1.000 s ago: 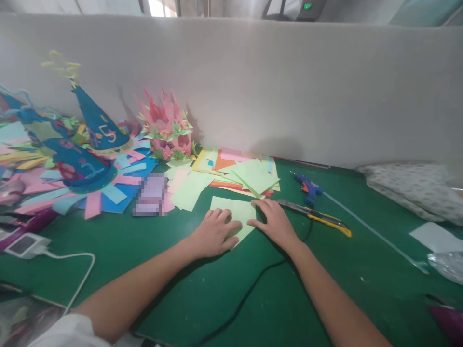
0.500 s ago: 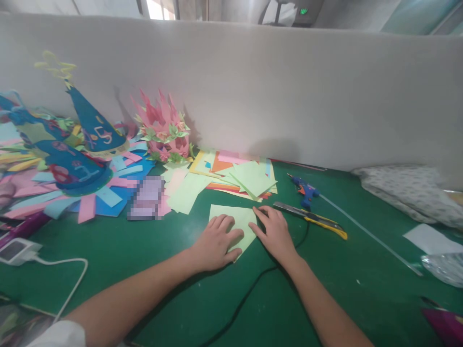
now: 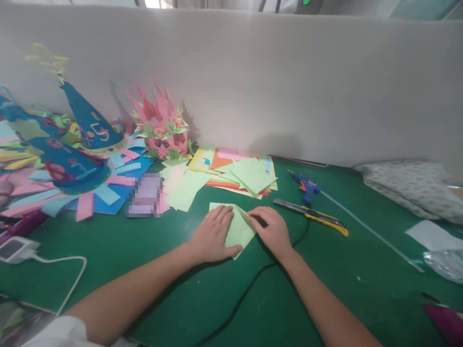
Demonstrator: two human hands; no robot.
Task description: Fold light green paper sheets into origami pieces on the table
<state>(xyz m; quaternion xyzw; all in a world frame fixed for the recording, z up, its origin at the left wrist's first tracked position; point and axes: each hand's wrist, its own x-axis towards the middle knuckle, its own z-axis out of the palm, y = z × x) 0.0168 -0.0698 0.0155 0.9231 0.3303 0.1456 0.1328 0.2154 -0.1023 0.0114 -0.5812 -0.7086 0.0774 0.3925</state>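
Legibly, one blue party hat (image 3: 92, 126) bears "5". The left hand (image 3: 213, 234) lies flat, pressing the light green paper (image 3: 238, 226) on the green mat (image 3: 325, 279). Since a second ago, the right hand (image 3: 272, 228) has pinched the paper's right corner and lifted it inward. Utility knife (image 3: 311, 217) lies just right; bare mat nearer the person.
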